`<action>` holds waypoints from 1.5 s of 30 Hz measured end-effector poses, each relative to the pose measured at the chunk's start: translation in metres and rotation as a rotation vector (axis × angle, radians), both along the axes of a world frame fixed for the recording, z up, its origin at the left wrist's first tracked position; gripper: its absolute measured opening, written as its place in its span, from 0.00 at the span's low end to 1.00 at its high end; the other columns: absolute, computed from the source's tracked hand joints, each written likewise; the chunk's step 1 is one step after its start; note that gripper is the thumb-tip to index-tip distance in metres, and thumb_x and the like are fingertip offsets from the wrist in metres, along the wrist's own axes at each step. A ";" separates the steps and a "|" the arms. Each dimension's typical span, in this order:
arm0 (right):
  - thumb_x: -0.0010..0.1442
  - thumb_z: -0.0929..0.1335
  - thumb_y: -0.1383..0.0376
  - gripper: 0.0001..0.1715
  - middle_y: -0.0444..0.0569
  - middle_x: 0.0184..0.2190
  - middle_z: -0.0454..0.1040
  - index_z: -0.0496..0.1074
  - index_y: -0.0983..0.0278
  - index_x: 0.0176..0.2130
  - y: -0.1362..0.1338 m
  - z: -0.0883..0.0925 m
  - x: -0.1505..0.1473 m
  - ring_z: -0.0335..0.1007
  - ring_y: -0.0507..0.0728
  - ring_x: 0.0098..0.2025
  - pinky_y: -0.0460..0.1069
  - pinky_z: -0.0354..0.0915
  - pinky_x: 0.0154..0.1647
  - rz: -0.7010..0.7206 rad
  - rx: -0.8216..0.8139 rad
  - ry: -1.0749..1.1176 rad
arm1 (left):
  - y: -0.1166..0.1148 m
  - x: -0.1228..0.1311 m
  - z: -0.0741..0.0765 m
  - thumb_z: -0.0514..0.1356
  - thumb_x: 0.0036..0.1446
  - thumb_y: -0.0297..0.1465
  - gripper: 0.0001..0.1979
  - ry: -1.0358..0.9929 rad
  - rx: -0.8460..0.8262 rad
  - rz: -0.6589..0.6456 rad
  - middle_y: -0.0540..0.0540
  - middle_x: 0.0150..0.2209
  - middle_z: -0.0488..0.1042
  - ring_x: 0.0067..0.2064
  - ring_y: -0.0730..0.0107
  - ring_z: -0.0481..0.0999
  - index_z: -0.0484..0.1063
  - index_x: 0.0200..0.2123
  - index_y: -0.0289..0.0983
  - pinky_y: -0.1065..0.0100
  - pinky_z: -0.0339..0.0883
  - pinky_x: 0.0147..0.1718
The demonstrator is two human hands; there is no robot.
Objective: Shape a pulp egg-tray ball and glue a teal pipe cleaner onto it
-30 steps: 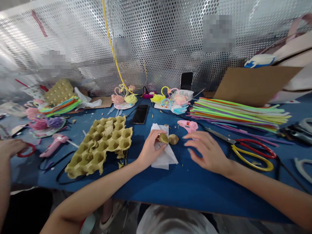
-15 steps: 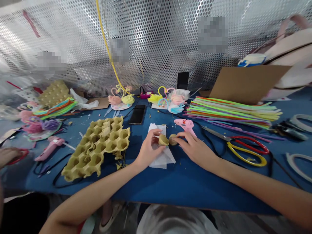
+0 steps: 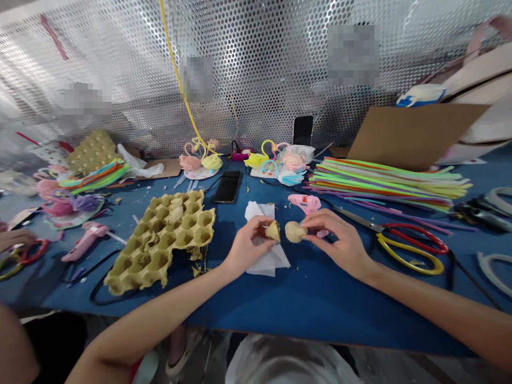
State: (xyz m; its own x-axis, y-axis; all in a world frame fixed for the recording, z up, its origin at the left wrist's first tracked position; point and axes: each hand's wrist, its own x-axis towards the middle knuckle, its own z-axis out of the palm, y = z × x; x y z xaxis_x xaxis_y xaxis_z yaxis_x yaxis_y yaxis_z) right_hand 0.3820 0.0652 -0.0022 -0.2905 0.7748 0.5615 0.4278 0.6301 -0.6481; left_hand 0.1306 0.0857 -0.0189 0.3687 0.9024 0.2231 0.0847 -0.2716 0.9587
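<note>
Two bare hands worked at the near middle of a blue tabletop (image 3: 296, 309), each gripping a small molded-pulp piece. The left hand (image 3: 248, 246) held a cup-like yellowish piece (image 3: 272, 231) pinched between thumb and fingers, in front of a folded white paper (image 3: 262, 262). The right hand (image 3: 340, 242) held a rounded, paler piece (image 3: 295, 232) at its fingertips, the thumb below and the fingers above. The two pieces faced one another across a narrow gap and did not touch. Left of the hands lay a pulp egg tray (image 3: 168, 234) with a ragged right edge; beyond it, toward the far side, a dark-screened phone (image 3: 227, 187) lay flat. Just beyond the right hand, partly hidden by it, was a pink glue gun (image 3: 304, 202). To the right, scissors with one red and one yellow handle (image 3: 416, 248) rested with slightly parted blades pointing to the far left. Farther off lay a bundle of colored pipe cleaners (image 3: 388, 184), with a brown cardboard sheet (image 3: 416, 136) behind it. Small bird-shaped ornaments (image 3: 200, 162) stood along the far side. At the left edge, a co-worker's hand (image 3: 16, 240) was at a second pair of scissors (image 3: 34, 253); I could not tell how its fingers were set.
</note>
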 end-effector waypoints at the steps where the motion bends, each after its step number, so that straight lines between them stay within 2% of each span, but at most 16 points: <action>1: 0.65 0.72 0.64 0.08 0.49 0.46 0.75 0.75 0.55 0.45 -0.001 0.000 -0.001 0.75 0.59 0.47 0.50 0.73 0.38 0.011 -0.041 0.064 | -0.001 0.000 0.001 0.68 0.53 0.27 0.21 0.002 -0.013 -0.012 0.42 0.46 0.76 0.46 0.64 0.78 0.71 0.50 0.36 0.63 0.72 0.48; 4: 0.64 0.72 0.64 0.08 0.49 0.45 0.75 0.76 0.55 0.45 -0.003 -0.003 -0.005 0.75 0.58 0.47 0.50 0.74 0.40 0.049 -0.119 0.173 | -0.005 0.002 0.004 0.69 0.53 0.29 0.21 -0.055 -0.076 -0.075 0.40 0.46 0.77 0.48 0.62 0.78 0.71 0.50 0.36 0.63 0.73 0.49; 9: 0.64 0.72 0.65 0.10 0.49 0.45 0.74 0.77 0.55 0.46 -0.007 -0.006 -0.007 0.75 0.58 0.47 0.51 0.75 0.41 0.066 -0.128 0.188 | -0.008 0.003 0.007 0.70 0.54 0.30 0.23 -0.108 -0.124 -0.141 0.38 0.48 0.78 0.50 0.60 0.79 0.71 0.52 0.36 0.65 0.74 0.48; 22: 0.64 0.72 0.66 0.10 0.50 0.44 0.72 0.74 0.56 0.46 -0.010 -0.004 -0.013 0.74 0.57 0.45 0.52 0.76 0.42 0.090 -0.117 0.210 | -0.008 0.003 0.004 0.73 0.50 0.34 0.23 -0.141 -0.154 -0.142 0.40 0.46 0.78 0.48 0.60 0.79 0.72 0.48 0.35 0.63 0.74 0.48; 33: 0.64 0.72 0.62 0.08 0.51 0.45 0.72 0.75 0.56 0.45 -0.009 -0.005 -0.014 0.74 0.59 0.45 0.53 0.77 0.40 0.107 -0.184 0.212 | -0.008 0.003 0.005 0.74 0.49 0.37 0.24 -0.125 -0.145 -0.128 0.39 0.46 0.78 0.47 0.59 0.80 0.73 0.46 0.35 0.61 0.75 0.48; 41: 0.64 0.72 0.62 0.08 0.49 0.45 0.71 0.73 0.56 0.45 -0.009 -0.008 -0.012 0.72 0.57 0.44 0.50 0.76 0.40 0.121 -0.226 0.210 | -0.006 0.003 0.004 0.76 0.45 0.42 0.26 -0.126 -0.262 -0.148 0.39 0.42 0.81 0.44 0.58 0.82 0.75 0.43 0.33 0.59 0.75 0.48; 45: 0.65 0.71 0.61 0.10 0.50 0.45 0.71 0.73 0.56 0.47 -0.009 -0.008 -0.013 0.72 0.57 0.45 0.51 0.77 0.41 0.129 -0.232 0.202 | -0.008 0.005 0.006 0.75 0.47 0.43 0.31 -0.168 -0.315 -0.146 0.41 0.40 0.82 0.41 0.60 0.83 0.73 0.50 0.35 0.62 0.77 0.44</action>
